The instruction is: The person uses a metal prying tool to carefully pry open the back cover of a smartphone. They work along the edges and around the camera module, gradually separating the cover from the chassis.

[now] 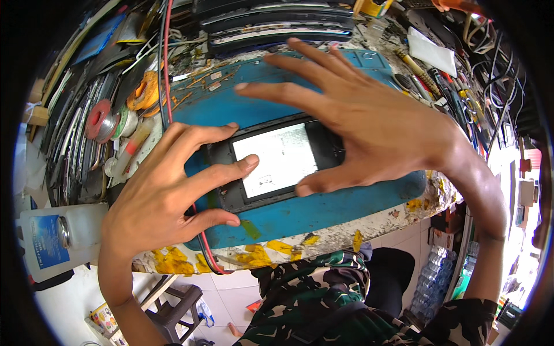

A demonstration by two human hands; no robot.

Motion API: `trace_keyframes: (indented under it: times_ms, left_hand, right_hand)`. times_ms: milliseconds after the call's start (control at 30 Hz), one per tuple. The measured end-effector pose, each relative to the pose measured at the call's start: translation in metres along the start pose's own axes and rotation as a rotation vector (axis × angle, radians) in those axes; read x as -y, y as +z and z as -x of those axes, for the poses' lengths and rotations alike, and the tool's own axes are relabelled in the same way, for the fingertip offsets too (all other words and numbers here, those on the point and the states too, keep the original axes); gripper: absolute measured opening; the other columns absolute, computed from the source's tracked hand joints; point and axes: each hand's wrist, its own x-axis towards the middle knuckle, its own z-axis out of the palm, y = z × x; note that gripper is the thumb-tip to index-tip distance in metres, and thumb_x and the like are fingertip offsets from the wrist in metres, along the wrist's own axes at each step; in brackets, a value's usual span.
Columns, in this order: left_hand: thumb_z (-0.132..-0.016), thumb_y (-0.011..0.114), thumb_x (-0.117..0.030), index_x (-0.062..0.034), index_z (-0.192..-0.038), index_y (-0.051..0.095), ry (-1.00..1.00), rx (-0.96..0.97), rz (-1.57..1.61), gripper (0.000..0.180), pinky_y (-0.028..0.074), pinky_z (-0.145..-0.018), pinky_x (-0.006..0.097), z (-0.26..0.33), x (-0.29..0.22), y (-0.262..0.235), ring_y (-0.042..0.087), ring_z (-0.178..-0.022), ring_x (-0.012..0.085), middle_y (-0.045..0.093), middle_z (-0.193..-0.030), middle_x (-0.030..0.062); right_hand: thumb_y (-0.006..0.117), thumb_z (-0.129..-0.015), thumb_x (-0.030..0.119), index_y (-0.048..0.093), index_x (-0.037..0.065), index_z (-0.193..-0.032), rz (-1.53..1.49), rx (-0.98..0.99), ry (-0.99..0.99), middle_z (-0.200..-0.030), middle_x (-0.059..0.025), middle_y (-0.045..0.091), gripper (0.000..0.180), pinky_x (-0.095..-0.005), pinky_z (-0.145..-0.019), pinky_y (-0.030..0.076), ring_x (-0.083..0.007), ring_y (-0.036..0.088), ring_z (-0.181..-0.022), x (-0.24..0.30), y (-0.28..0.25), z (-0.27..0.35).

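Observation:
A flat black handheld device (pixel 216 155) with a lit white screen (pixel 283 167) lies slightly tilted on the blue work mat (pixel 271 222). My left hand (pixel 167 190) spans its left end, thumb at the near edge and another finger at the far edge. The index fingertip rests on the screen's left part. Over the device's right end spreads my right hand (pixel 369 121), fingers stretched out and nothing held in them. Its thumb reaches the screen's lower right corner; whether it touches cannot be told. The palm hides part of the device's right side.
Red and black cables (pixel 167 69) cross the mat's left side. Solder spools (pixel 101 121), a plastic jug (pixel 75 230) and stacked flat parts crowd the left. Dark devices (pixel 277 29) are piled at the back. Tools and a white packet (pixel 431 52) lie at right.

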Motion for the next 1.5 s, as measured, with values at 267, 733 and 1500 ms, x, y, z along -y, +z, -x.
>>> trace_keyframes:
  times_ms: [267, 733, 1500]
  left_hand:
    - [-0.07, 0.086, -0.043, -0.0171, -0.132, 0.073, 0.001, 0.015, -0.01, 0.068, 0.05, -0.1, 0.048, -0.001, -0.002, -0.001, 0.057, -0.122, 0.0371, 0.058, -0.142, 0.0177]
    - [-0.071, 0.087, -0.043, -0.0154, -0.13, 0.073, 0.006, 0.018, -0.003, 0.066, 0.047, -0.102, 0.048, -0.002, -0.002, -0.002, 0.057, -0.119, 0.0377, 0.057, -0.134, 0.018]
    - [-0.072, 0.087, -0.036, -0.0158, -0.133, 0.071, 0.0, 0.04, -0.012, 0.066, 0.048, -0.104, 0.047, -0.004, -0.006, -0.006, 0.055, -0.12, 0.0373, 0.056, -0.138, 0.0177]
  right_hand:
    - [0.08, -0.081, 0.053, 0.037, 0.021, -0.159, -0.037, -0.107, -0.11, -0.161, -0.0248, 0.036, 0.095, -0.0629, -0.125, 0.024, -0.0485, 0.027, -0.152, 0.006, 0.013, -0.013]
    - [0.075, -0.085, 0.057, 0.038, 0.017, -0.158, -0.034, -0.074, -0.096, -0.161, -0.028, 0.034, 0.091, -0.0669, -0.124, 0.022, -0.0511, 0.024, -0.153, 0.014, 0.012, -0.022]
    - [0.077, -0.081, 0.058, 0.03, 0.019, -0.163, -0.054, -0.024, -0.039, -0.165, -0.0281, 0.03, 0.102, -0.0641, -0.126, 0.018, -0.0468, 0.018, -0.157, 0.019, 0.015, -0.024]
